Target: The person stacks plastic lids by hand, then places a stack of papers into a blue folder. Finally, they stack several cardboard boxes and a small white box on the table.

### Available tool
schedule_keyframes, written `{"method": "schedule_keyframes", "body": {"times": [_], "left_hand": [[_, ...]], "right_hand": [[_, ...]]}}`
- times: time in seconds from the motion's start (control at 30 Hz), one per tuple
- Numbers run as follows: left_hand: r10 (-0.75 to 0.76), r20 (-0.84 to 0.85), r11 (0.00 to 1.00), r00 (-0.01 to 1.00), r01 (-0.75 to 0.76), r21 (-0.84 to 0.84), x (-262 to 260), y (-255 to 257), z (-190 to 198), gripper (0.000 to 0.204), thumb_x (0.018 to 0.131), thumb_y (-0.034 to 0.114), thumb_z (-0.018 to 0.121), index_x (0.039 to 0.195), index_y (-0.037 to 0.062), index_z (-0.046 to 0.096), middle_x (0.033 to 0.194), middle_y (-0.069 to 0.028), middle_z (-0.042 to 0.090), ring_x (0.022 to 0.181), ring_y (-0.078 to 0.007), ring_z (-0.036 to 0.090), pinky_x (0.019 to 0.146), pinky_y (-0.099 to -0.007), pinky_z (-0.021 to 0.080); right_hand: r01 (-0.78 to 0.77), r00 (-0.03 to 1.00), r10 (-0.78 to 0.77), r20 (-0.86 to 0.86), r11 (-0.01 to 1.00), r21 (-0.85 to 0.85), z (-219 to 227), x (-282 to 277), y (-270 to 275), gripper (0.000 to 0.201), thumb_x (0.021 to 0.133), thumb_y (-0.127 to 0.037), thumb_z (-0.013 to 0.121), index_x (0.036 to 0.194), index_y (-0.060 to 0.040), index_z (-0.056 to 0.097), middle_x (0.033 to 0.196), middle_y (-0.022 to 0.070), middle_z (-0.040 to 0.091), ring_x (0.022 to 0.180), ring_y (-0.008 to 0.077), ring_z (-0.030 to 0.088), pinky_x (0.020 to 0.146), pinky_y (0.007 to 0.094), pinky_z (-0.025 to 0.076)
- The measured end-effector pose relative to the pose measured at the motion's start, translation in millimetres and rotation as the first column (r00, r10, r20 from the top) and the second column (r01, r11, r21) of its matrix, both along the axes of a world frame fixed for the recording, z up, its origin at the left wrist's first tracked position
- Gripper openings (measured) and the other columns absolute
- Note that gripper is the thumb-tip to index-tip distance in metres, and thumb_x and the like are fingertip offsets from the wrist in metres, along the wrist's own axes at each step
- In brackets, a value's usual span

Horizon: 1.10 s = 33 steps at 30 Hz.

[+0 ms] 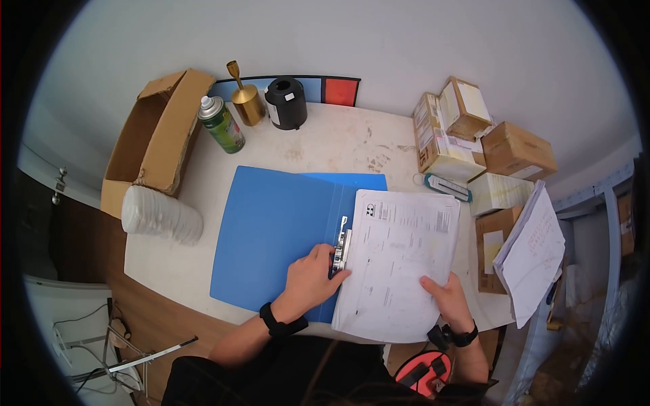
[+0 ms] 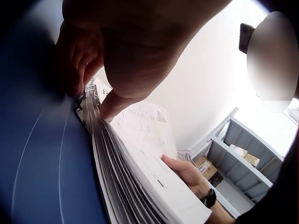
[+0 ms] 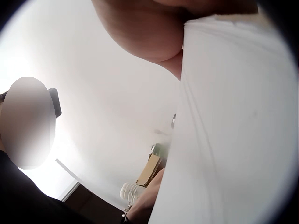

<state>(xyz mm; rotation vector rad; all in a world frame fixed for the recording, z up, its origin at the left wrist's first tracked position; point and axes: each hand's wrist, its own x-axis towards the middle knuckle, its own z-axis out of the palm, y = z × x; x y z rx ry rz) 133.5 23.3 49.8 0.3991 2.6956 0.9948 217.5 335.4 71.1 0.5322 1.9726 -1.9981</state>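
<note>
A blue file folder (image 1: 271,223) lies spread on the table, with a thick stack of printed papers (image 1: 399,257) over its right side. Along the stack's left edge runs a metal clip (image 1: 343,247). My left hand (image 1: 313,276) grips the clip's lower part, its fingers curled there and its thumb on the paper edge. In the left wrist view the many sheet edges (image 2: 124,182) show beneath that thumb. My right hand (image 1: 450,301) holds the stack by its lower right edge, thumb on top and fingers hidden underneath. White paper (image 3: 233,116) fills much of the right wrist view.
Behind the blue folder, another blue sheet (image 1: 365,181) sticks out. An open cardboard box (image 1: 159,135), a plastic-wrapped roll (image 1: 162,215), a spray can (image 1: 222,125), a brass holder (image 1: 247,101) and a black cylinder (image 1: 286,105) stand left and back. Small boxes (image 1: 450,152) and loose papers (image 1: 531,254) crowd the right.
</note>
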Motion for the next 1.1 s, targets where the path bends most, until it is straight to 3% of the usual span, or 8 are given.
{"method": "schedule_keyframes", "body": {"times": [0.2,0.3,0.5,0.7,1.0,1.1], "left_hand": [[0.049,-0.062,0.999,0.997,-0.048,0.024,1.0,2.0,-1.5,0.046,0.086,0.037,0.082,0.111,0.0035,0.063,0.090,-0.0082,0.067,0.076,-0.0291,0.070,0.066,-0.0402,0.054],[0.035,-0.074,0.999,0.997,-0.033,0.029,0.4,2.1,-6.0,0.042,0.087,0.036,0.080,0.109,0.0035,0.063,0.088,-0.0078,0.067,0.074,-0.0289,0.069,0.064,-0.0406,0.053],[-0.004,-0.130,1.000,0.992,0.006,0.019,-2.0,2.0,-10.1,0.035,0.090,0.030,0.076,0.106,0.0031,0.061,0.089,-0.0098,0.066,0.069,-0.0306,0.069,0.061,-0.0415,0.055],[-0.041,-0.159,0.997,0.986,0.052,0.064,-3.8,-1.6,-12.3,0.029,0.091,0.024,0.074,0.106,0.0036,0.060,0.087,-0.0110,0.065,0.068,-0.0332,0.068,0.058,-0.0435,0.054],[-0.116,-0.120,0.992,0.986,0.120,0.028,-6.6,-5.9,-13.5,0.025,0.089,0.014,0.073,0.102,0.0036,0.054,0.093,-0.0149,0.062,0.072,-0.0386,0.068,0.060,-0.0488,0.055],[-0.141,-0.090,0.988,0.986,0.146,0.044,-8.9,-9.4,-12.5,0.026,0.088,0.012,0.074,0.102,0.0034,0.054,0.093,-0.0144,0.063,0.074,-0.0391,0.068,0.061,-0.0482,0.055]], "right_hand": [[0.055,0.998,-0.056,0.017,0.998,0.004,29.7,0.4,-13.0,0.039,0.101,-0.008,0.064,0.135,0.0091,0.058,0.128,0.0138,0.070,0.112,0.0187,0.066,0.100,0.0341,0.052],[-0.052,0.999,0.051,0.011,0.996,0.072,51.9,-6.9,-23.6,0.038,0.102,-0.007,0.062,0.136,0.0082,0.057,0.127,0.0125,0.069,0.113,0.0170,0.064,0.101,0.0341,0.051],[-0.165,0.979,0.192,-0.063,0.939,0.302,86.1,-28.1,-47.6,0.038,0.102,-0.008,0.057,0.137,0.0074,0.056,0.121,0.0177,0.072,0.109,0.0215,0.067,0.098,0.0354,0.051],[-0.212,0.967,0.246,-0.060,0.918,0.336,92.7,-34.0,-61.6,0.037,0.102,-0.008,0.058,0.136,0.0070,0.056,0.114,0.0195,0.073,0.105,0.0213,0.068,0.094,0.0367,0.052],[-0.161,0.986,0.159,0.055,0.987,0.023,53.9,-25.2,-17.3,0.041,0.105,-0.010,0.060,0.141,0.0067,0.053,0.130,0.0105,0.067,0.115,0.0151,0.062,0.101,0.0336,0.050],[-0.179,0.983,0.179,0.032,0.983,0.024,25.2,-24.2,5.8,0.044,0.104,-0.011,0.062,0.143,0.0071,0.052,0.132,0.0112,0.066,0.116,0.0161,0.063,0.102,0.0342,0.051]]}}
